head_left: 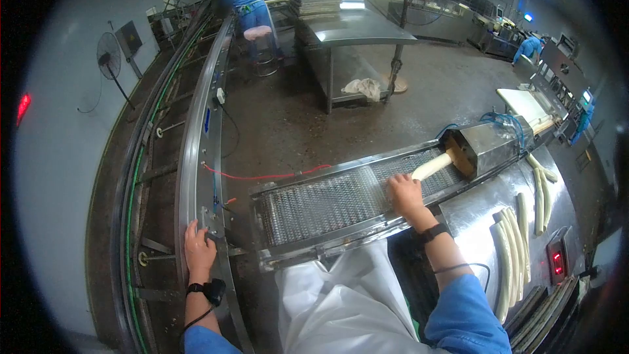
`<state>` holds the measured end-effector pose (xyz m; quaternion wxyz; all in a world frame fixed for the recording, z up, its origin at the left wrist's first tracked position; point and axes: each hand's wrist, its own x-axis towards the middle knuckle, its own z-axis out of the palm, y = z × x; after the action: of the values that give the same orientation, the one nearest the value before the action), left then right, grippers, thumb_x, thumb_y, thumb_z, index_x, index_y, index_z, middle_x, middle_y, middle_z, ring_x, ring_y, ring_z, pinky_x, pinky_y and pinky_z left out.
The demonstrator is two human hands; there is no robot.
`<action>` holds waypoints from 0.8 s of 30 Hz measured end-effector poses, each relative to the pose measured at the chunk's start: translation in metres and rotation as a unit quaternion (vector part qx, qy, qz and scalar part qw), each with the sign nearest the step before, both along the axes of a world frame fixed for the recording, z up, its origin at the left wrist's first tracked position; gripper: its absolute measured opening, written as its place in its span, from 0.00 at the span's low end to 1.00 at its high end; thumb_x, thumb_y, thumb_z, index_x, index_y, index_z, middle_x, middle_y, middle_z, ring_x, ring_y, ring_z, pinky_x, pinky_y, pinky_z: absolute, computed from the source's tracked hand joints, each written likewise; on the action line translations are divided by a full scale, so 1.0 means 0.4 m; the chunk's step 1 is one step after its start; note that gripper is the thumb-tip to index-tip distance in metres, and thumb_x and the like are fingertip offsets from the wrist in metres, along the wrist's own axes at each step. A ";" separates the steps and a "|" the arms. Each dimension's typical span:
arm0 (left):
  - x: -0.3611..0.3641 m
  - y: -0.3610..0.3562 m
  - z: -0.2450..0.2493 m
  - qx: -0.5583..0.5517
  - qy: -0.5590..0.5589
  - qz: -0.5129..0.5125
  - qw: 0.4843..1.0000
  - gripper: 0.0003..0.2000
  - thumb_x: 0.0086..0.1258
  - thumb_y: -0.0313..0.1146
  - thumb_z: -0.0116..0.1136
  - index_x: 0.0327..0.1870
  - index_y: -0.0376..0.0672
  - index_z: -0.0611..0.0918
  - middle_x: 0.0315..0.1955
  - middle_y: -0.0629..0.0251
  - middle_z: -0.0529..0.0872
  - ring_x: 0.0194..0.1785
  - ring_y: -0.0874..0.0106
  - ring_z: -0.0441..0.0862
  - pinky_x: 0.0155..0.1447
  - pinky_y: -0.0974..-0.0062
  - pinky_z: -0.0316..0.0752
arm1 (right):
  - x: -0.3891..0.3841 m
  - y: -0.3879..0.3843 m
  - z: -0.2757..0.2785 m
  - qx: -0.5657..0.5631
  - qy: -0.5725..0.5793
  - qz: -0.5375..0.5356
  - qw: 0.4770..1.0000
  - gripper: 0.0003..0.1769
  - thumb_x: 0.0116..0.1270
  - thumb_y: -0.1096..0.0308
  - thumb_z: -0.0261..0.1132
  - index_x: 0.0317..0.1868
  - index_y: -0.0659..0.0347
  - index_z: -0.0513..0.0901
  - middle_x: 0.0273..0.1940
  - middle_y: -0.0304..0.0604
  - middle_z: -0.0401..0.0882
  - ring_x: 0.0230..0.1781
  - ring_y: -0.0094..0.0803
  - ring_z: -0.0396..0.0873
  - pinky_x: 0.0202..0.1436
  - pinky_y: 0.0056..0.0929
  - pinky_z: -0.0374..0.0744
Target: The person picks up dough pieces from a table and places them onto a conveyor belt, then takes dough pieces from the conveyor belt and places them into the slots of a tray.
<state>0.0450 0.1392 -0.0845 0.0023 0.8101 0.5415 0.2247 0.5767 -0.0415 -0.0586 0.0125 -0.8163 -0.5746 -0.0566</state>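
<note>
My right hand is closed at the near end of a long pale dough roll, over a metal mesh conveyor. The roll's far end goes into the opening of a boxy steel machine. My left hand rests on the steel rail to the left, fingers apart and holding nothing. More pale dough rolls lie on the steel table to the right of my right arm.
A red-lit digital display sits by the dough rolls. Red tubing runs between rail and conveyor. Ahead stands a steel table with a cloth on its lower shelf. A person in blue bends beside the rail; others are far right.
</note>
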 end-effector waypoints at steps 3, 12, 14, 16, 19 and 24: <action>0.003 -0.001 0.008 0.002 -0.001 -0.004 1.000 0.13 0.55 0.22 0.57 0.43 0.33 0.83 0.63 0.47 0.73 0.67 0.49 0.69 0.70 0.57 0.67 | 0.062 -0.068 0.000 0.213 0.232 0.006 0.949 0.20 0.50 0.78 0.66 0.46 0.57 0.78 0.47 0.46 0.79 0.49 0.48 0.77 0.55 0.41 0.76; 0.010 -0.010 0.021 -0.008 -0.015 -0.007 1.000 0.14 0.54 0.21 0.58 0.43 0.33 0.83 0.63 0.46 0.73 0.67 0.49 0.69 0.70 0.59 0.67 | 0.247 -0.768 -0.092 0.608 0.511 -0.303 0.527 0.13 0.62 0.66 0.64 0.47 0.57 0.77 0.39 0.37 0.75 0.41 0.28 0.75 0.43 0.33 0.76; 0.010 -0.014 0.023 -0.003 -0.010 -0.010 1.000 0.14 0.54 0.21 0.58 0.43 0.33 0.83 0.63 0.46 0.73 0.68 0.49 0.69 0.71 0.59 0.66 | 0.210 -0.947 -0.120 0.566 0.464 -0.392 0.557 0.12 0.65 0.58 0.63 0.41 0.58 0.77 0.35 0.35 0.73 0.35 0.26 0.72 0.37 0.29 0.72; 0.013 -0.015 0.019 0.000 -0.005 -0.010 1.000 0.15 0.53 0.21 0.58 0.44 0.33 0.83 0.63 0.46 0.73 0.68 0.50 0.68 0.71 0.60 0.66 | 0.229 -1.125 -0.263 0.486 0.282 -0.563 0.606 0.10 0.67 0.64 0.58 0.42 0.62 0.77 0.34 0.42 0.76 0.33 0.34 0.75 0.36 0.35 0.75; 0.011 -0.012 0.017 -0.008 0.000 -0.002 1.000 0.15 0.53 0.21 0.58 0.44 0.33 0.83 0.64 0.46 0.73 0.68 0.50 0.68 0.71 0.59 0.66 | 0.131 -1.190 -0.240 0.282 0.068 -0.671 0.682 0.12 0.70 0.69 0.55 0.49 0.66 0.76 0.41 0.50 0.77 0.38 0.41 0.76 0.43 0.38 0.77; 0.007 -0.011 0.016 -0.014 0.010 -0.001 1.000 0.15 0.54 0.21 0.58 0.44 0.33 0.83 0.65 0.47 0.72 0.69 0.50 0.67 0.71 0.58 0.65 | 0.044 -1.127 -0.178 0.132 -0.172 -0.517 0.828 0.26 0.56 0.73 0.63 0.57 0.65 0.73 0.53 0.55 0.74 0.56 0.55 0.72 0.62 0.49 0.71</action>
<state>0.0478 0.1346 -0.0783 0.0086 0.8128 0.5438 0.2088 0.5942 -0.4921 -0.1297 -0.0101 -0.9616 -0.0489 -0.2700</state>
